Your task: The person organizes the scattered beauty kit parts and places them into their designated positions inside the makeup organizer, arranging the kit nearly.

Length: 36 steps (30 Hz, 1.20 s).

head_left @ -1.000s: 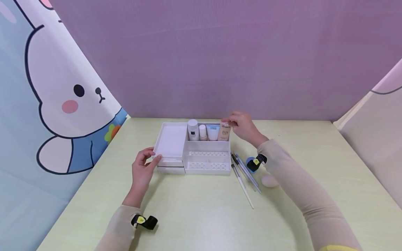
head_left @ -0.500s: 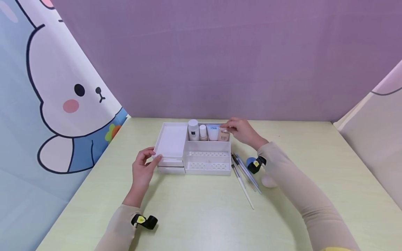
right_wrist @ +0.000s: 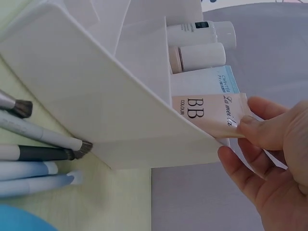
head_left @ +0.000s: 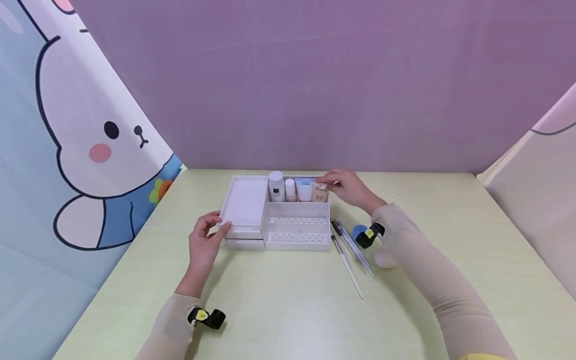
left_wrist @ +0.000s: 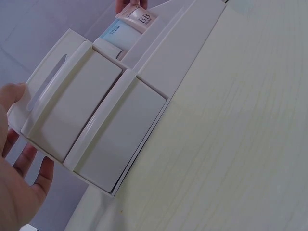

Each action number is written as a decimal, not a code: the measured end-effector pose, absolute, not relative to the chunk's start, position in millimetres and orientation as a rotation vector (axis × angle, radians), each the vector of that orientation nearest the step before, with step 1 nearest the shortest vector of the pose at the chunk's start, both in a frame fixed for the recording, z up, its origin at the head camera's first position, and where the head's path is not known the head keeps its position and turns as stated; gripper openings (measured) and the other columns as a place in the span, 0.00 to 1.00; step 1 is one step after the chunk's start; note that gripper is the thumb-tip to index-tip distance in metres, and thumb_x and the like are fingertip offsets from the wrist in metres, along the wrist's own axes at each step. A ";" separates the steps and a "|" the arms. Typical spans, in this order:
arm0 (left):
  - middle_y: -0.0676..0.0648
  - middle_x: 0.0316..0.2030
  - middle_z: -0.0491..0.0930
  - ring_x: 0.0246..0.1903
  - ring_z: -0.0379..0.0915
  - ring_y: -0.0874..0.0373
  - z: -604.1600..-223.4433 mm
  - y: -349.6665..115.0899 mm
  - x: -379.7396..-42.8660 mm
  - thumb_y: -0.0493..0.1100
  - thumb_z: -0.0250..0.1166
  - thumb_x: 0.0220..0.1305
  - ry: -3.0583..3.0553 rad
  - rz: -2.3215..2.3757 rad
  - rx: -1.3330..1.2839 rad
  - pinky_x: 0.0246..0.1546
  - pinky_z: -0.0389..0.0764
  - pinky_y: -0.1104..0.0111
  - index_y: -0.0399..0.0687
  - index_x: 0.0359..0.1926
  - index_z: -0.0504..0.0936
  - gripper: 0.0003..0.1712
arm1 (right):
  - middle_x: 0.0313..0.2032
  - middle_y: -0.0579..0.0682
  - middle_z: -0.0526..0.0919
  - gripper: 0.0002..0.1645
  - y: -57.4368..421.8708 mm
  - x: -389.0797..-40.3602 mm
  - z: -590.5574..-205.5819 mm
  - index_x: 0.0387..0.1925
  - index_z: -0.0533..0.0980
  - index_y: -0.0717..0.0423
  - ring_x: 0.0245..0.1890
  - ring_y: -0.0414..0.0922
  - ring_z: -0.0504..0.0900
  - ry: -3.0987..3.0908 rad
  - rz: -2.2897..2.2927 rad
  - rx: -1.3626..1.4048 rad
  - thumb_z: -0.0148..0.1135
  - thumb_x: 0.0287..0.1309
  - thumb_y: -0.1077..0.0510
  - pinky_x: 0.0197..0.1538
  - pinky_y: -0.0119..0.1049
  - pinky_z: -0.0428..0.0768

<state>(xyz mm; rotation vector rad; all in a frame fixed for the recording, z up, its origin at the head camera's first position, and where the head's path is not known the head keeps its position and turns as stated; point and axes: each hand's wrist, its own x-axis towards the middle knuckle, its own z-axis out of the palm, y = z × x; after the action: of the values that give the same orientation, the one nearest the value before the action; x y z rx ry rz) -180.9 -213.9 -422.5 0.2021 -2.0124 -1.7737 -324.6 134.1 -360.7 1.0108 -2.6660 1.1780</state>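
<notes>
A white desktop organizer [head_left: 243, 200] with two drawers [left_wrist: 122, 139] on its left side sits at the back of the table. My left hand [head_left: 206, 242] grips its front left corner, thumb on the top edge and fingers along the side. At the back right compartment my right hand [head_left: 350, 187] pinches the crimped end of a beige BB cream tube [right_wrist: 207, 113]. The tube's lower part is down inside the compartment, hidden by the wall. Beside it stand a blue-and-white tube [head_left: 305, 190], a small white-capped bottle [head_left: 290, 190] and a larger white bottle [head_left: 276, 187].
Several makeup brushes [head_left: 353, 252] lie on the table right of the organizer. A round blue item [head_left: 359, 230] and a pale rounded object [head_left: 385, 258] are under the right forearm, partly covered. A purple curtain [head_left: 315, 90] hangs behind the table.
The BB cream tube has gone lower into the back right compartment, with my right hand moving down along with it. My left hand has stayed at the organizer's corner.
</notes>
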 end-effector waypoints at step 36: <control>0.47 0.54 0.76 0.52 0.72 0.62 -426.3 -217.1 -182.2 0.34 0.69 0.63 -2.006 -1.750 0.192 0.41 0.74 0.75 0.32 0.42 0.74 0.13 | 0.46 0.60 0.82 0.21 197.6 -300.0 -372.3 0.56 0.77 0.65 0.44 0.53 0.81 -2.740 1.225 0.878 0.64 0.60 0.72 0.49 0.49 0.80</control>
<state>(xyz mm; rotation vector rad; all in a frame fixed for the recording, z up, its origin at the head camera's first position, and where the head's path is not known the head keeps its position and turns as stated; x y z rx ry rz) -182.2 -217.1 -426.3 0.1922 -2.0062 -1.7500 -300.0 197.6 -372.3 0.8780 -2.7405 1.2250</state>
